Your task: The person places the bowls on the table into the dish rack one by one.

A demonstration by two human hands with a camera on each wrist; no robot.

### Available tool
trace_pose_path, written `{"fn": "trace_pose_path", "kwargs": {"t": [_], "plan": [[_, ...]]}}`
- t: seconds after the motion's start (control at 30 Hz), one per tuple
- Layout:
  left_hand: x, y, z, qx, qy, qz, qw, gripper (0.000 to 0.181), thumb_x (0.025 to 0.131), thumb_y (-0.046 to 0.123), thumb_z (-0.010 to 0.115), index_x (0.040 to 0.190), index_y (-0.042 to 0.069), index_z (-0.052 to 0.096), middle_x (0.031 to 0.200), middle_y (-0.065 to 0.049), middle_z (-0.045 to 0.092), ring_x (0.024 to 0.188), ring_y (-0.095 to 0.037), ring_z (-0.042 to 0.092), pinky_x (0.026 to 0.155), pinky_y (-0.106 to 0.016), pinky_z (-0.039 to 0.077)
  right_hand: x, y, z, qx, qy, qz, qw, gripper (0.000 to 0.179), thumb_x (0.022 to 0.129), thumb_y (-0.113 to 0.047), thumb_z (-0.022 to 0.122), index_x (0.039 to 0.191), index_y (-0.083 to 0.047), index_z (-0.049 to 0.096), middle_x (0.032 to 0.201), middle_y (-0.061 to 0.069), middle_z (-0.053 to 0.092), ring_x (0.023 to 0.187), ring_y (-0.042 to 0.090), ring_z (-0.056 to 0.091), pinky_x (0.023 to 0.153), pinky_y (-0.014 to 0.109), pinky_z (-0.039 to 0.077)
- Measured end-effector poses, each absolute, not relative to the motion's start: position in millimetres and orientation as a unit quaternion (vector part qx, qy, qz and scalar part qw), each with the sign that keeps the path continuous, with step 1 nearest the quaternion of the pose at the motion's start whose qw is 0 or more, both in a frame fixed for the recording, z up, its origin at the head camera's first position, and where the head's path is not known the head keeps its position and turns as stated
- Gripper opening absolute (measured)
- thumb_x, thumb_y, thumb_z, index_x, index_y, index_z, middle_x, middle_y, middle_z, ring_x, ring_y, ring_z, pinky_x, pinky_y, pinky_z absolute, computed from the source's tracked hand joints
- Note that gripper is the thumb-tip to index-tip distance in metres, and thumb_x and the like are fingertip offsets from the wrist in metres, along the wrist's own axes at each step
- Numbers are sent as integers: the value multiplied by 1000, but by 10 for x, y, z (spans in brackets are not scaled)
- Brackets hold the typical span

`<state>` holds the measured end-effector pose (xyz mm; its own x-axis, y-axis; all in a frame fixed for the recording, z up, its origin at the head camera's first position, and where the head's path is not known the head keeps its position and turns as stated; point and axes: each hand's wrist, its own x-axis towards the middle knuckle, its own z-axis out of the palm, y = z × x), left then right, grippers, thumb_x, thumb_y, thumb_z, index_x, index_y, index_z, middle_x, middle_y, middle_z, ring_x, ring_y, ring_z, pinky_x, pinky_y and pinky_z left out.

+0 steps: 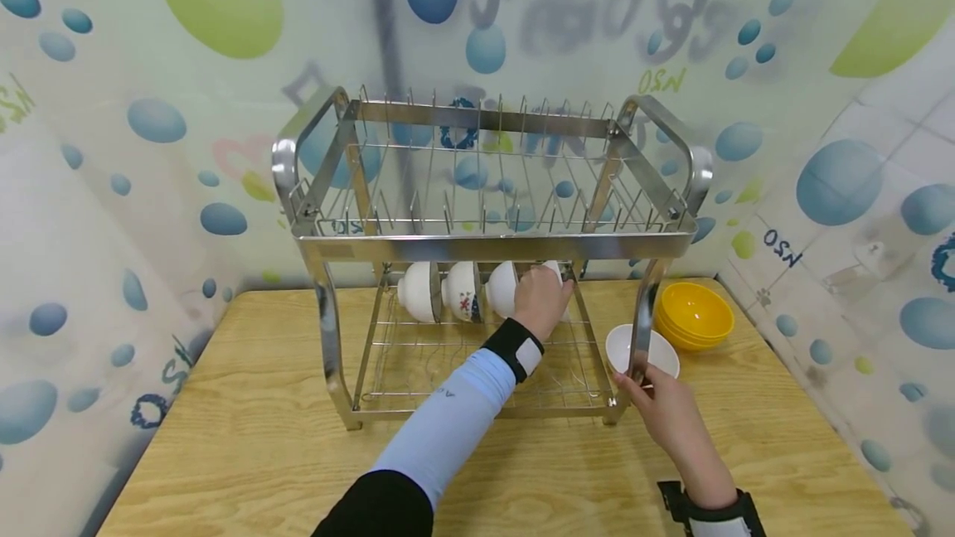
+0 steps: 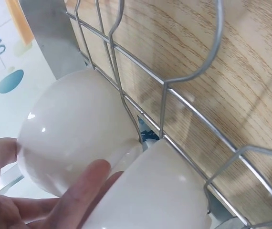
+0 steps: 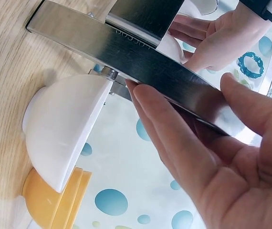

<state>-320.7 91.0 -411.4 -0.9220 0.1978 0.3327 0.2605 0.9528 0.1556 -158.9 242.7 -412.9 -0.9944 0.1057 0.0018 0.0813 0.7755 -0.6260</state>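
A two-tier metal dish rack (image 1: 492,247) stands on the wooden table. My left hand (image 1: 540,303) reaches into its lower tier and holds the rightmost white bowl (image 2: 74,129), thumb and fingers on its outer side. That bowl stands on edge against the wires, beside another white bowl (image 2: 160,191). Further left in the same row are a bowl with a floral print (image 1: 462,292) and a plain-looking white one (image 1: 416,292). My right hand (image 1: 667,404) grips the rack's right front leg (image 3: 141,67), thumb on one side and fingers on the other.
Just right of the rack leg, a white bowl (image 1: 662,352) sits on the table (image 1: 246,379). Behind it is a stack of yellow bowls (image 1: 697,313). The upper tier's wire dividers (image 1: 485,189) overhang the lower one. Patterned walls (image 1: 485,48) enclose the back and sides.
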Motion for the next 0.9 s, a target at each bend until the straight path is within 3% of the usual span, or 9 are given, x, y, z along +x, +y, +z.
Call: {"fn": "trace_pose_path", "kwargs": {"t": [0.3, 0.53, 0.77, 0.9], "plan": [[-3190, 868, -4013, -116, -976, -150, 104, 52, 98, 42, 48, 53, 14, 47, 61, -4, 59, 50, -14, 57, 43, -24, 44, -1612, 2405, -4104, -44, -940, 337, 29, 23, 93, -29, 60, 89, -7, 57, 87, 8, 63, 84, 24, 66, 68, 37, 54], [-3040, 819, -3932, -133, -969, -182, 100, 39, 97, 31, 54, 68, 7, 66, 62, -6, 64, 46, -12, 57, 38, -22, 41, -1608, 2404, -4107, -48, -939, 338, 36, 23, 93, -30, 61, 94, -8, 58, 84, 6, 63, 83, 21, 65, 69, 35, 53], [-2840, 768, -3851, -118, -970, -177, 118, 33, 96, 35, 55, 78, 8, 65, 70, -8, 66, 55, -19, 63, 42, -30, 46, -1613, 2400, -4094, -70, -935, 346, 43, 49, 95, -51, 48, 108, -5, 58, 89, 10, 63, 78, 21, 53, 64, 29, 41], [-2727, 720, -3826, -133, -968, -165, 135, 31, 96, 36, 54, 83, 9, 63, 71, -8, 64, 60, -22, 64, 44, -32, 47, -1608, 2391, -4089, -76, -931, 354, 49, 57, 97, -54, 38, 115, -4, 58, 99, 13, 68, 81, 23, 54, 64, 29, 40]]}}
